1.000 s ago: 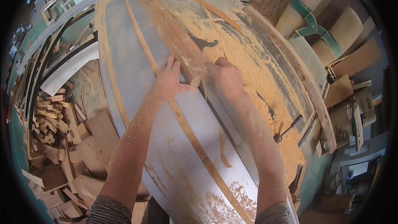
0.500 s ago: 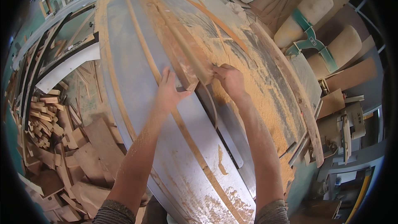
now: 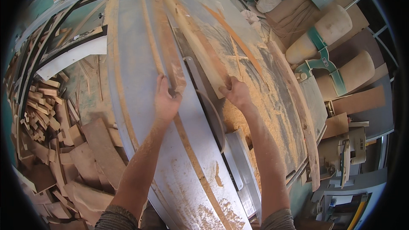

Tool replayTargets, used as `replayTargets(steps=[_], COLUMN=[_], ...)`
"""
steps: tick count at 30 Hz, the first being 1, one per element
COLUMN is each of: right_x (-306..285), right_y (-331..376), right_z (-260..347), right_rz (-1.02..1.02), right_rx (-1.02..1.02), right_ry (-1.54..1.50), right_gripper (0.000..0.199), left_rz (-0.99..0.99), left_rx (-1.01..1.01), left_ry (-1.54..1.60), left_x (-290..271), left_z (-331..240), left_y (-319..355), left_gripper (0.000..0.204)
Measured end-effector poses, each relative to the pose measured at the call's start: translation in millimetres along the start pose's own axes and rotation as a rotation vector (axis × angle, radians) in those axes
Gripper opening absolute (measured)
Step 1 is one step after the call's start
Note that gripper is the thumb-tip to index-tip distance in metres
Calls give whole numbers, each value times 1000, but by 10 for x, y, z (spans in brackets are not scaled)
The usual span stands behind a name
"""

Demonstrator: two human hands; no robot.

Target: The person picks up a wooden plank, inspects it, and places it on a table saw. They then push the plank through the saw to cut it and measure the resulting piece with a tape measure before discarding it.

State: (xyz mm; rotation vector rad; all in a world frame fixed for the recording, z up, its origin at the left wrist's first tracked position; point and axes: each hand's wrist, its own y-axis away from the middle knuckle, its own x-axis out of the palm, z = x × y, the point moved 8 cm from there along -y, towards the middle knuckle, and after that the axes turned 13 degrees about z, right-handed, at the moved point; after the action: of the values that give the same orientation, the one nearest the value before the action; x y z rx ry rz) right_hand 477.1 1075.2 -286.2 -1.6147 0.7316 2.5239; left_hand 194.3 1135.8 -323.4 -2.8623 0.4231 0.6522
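Observation:
My left hand (image 3: 166, 103) is closed on the near end of a long reddish wooden board (image 3: 172, 57), at the left of the saw blade. On the other side, my right hand (image 3: 237, 93) grips the near end of a second, paler wooden strip (image 3: 197, 44). The two pieces lie apart at their near ends and come close together at the far end. Between my hands, the round saw blade (image 3: 211, 117) stands up from the slot of the metal saw table (image 3: 166, 174), with a thin upright metal plate (image 3: 192, 70) behind it.
Sawdust (image 3: 260, 115) covers the table's right side, where a thin orange-brown strip (image 3: 238, 38) and a long rough plank (image 3: 294, 98) lie. Offcuts (image 3: 98, 149) are heaped on the floor at left. Green dust collectors with cloth bags (image 3: 353, 70) stand at the right.
The wood has parted into two pieces at the near end. My left hand now holds the left one, my right hand has drawn the other rightward, and the blade shows more fully.

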Motion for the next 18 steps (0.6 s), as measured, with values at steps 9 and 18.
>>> replayTargets(steps=[9,18], right_x=[-442,-650], right_y=[1463,5185], right_z=[-868,-1421], right_rz=[2,-531], right_rx=[196,482], right_ry=[-744,-1057], right_gripper=[35,43], left_rz=[-95,60], left_rx=[-32,-197], left_ry=[447,522], left_x=[19,-124], left_z=[481,237], left_y=[-144,-587], left_gripper=[35,55])
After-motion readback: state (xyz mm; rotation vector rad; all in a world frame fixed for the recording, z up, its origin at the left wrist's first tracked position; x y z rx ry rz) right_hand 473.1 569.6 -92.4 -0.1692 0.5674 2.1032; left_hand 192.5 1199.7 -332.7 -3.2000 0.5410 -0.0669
